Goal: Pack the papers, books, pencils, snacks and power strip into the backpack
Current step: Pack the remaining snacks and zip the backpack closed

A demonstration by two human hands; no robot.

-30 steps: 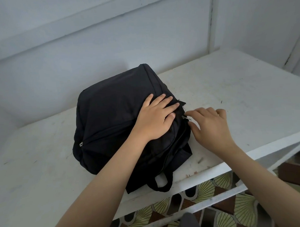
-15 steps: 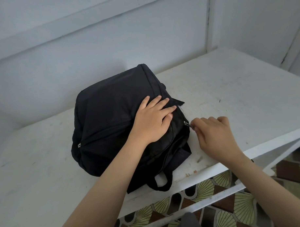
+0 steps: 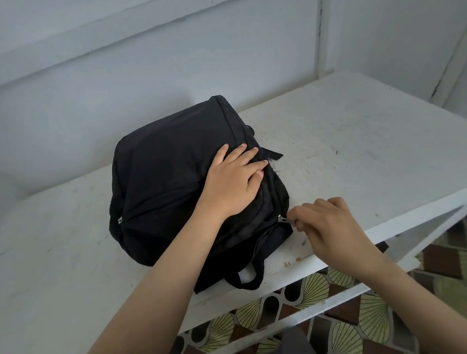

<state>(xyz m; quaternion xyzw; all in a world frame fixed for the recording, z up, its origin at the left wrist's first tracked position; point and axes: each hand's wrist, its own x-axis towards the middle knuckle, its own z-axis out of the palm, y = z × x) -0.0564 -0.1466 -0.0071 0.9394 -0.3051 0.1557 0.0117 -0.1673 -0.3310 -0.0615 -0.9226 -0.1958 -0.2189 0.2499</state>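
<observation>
Black backpack (image 3: 168, 163) lies at frame centre on white table (image 3: 358, 146), near its front edge; left hand (image 3: 232, 182) presses flat on top, fingers straight and spread; right hand (image 3: 332, 226), right of centre, fingers curled, pinches metal zip pull (image 3: 283, 218) at bag's side.

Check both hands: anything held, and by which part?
Right hand pinches the metal zipper pull at the near right corner of the backpack. Left hand presses flat on its top, holding nothing.
</observation>
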